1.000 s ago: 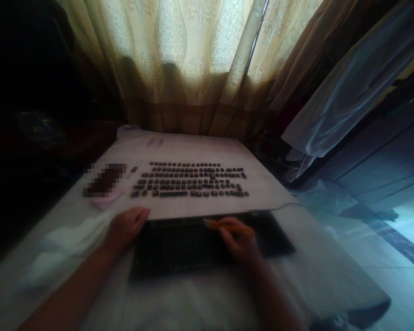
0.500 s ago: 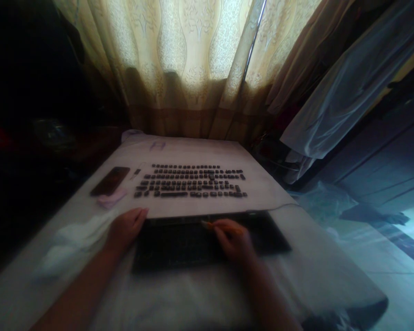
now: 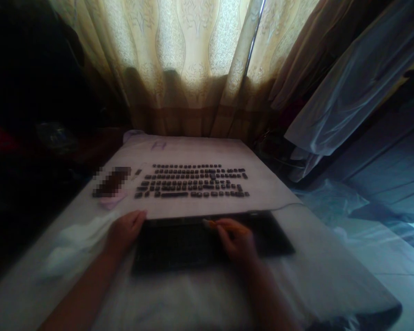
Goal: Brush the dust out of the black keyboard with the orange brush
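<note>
A black keyboard base (image 3: 179, 250) with its keycaps off lies across the near part of the covered table. My left hand (image 3: 126, 230) grips its upper left corner, thumb along the edge. In my right hand (image 3: 236, 239) is a small brush (image 3: 212, 224) with an orange handle, its pale tip against the upper middle of the base. Beyond the base, loose black keycaps (image 3: 182, 176) lie in several rows in keyboard order. The dim light hides the fine detail of the base.
A blurred-out dark phone-like object (image 3: 112, 182) rests on a pink cloth (image 3: 112, 201) at the left. White crumpled cloth (image 3: 76, 239) lies beside my left forearm. A cable (image 3: 286, 206) runs off right from the base. Curtains (image 3: 193, 92) hang behind the table (image 3: 200, 149).
The brush and my right hand have shifted very slightly right. My left hand keeps its hold on the keyboard base. The view has turned a little.
</note>
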Motion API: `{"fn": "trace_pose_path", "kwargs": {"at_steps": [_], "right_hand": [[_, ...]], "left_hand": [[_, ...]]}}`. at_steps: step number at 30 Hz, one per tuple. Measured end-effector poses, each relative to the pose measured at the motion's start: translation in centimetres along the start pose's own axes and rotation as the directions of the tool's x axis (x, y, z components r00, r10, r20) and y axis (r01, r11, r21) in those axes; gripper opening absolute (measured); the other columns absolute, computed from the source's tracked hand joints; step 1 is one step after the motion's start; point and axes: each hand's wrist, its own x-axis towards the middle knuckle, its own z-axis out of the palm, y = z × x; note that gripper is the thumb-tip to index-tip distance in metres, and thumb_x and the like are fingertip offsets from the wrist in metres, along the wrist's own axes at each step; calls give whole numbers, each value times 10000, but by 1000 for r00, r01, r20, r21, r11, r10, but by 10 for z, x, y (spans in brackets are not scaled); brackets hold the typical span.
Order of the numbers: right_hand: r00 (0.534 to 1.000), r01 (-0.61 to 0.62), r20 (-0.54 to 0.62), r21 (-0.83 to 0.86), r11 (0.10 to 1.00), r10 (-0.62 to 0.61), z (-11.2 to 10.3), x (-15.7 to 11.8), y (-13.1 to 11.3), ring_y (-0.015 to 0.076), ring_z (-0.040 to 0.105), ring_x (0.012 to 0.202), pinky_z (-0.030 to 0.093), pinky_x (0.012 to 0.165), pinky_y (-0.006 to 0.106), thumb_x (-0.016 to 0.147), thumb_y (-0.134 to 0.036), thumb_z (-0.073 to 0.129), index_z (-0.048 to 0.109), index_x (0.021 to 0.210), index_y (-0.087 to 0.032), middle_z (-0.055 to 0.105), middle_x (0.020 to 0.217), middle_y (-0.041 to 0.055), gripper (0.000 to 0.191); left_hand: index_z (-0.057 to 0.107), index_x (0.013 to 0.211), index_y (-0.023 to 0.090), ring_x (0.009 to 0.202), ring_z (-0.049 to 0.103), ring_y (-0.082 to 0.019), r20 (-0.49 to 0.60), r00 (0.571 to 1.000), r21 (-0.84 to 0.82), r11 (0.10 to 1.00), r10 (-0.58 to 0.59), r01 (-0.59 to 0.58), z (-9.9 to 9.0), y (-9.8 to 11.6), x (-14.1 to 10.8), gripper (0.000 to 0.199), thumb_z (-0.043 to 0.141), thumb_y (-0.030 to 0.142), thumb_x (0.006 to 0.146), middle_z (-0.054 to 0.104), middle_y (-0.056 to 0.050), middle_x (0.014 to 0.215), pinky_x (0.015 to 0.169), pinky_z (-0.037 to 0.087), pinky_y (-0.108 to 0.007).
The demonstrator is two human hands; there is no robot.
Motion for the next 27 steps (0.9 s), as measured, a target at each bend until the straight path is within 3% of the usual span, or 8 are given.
{"fn": "trace_pose_path", "kwargs": {"at_steps": [9, 15, 22, 27], "right_hand": [[997, -14, 77, -20, 1000, 16, 2, 0, 0, 228, 777, 759, 643, 748, 340, 871, -225, 563, 760, 864, -215, 806, 835, 75, 198], [995, -62, 75, 54, 997, 58, 2, 1, -3, 239, 785, 779, 651, 747, 355, 871, -226, 578, 765, 885, -229, 810, 849, 68, 188], [994, -111, -15, 52, 992, 112, -3, 2, -1, 245, 784, 767, 656, 731, 357, 860, -236, 600, 758, 874, -218, 807, 833, 77, 160], [993, -117, 27, 51, 992, 116, -7, 3, 0, 247, 784, 755, 657, 713, 360, 871, -234, 595, 744, 886, -227, 803, 822, 66, 150]], "left_hand": [[640, 668, 223, 636, 615, -177, -4, 1000, -36, 999, 2, -2, -2, -1, 0, 427, 401, 499, 889, 703, -24, 653, 623, 423, -247], [649, 677, 214, 648, 647, -190, 3, 1000, -51, 999, -17, 17, -2, 1, 1, 450, 381, 517, 874, 724, -46, 684, 627, 437, -261], [661, 701, 214, 688, 677, -218, 16, 1000, -59, 998, -27, 28, -1, 0, 3, 431, 392, 514, 853, 739, -59, 723, 651, 456, -283], [684, 729, 211, 696, 687, -223, 33, 999, -87, 995, -39, 42, 0, -5, 3, 420, 415, 510, 850, 740, -55, 721, 634, 461, -282]]}}
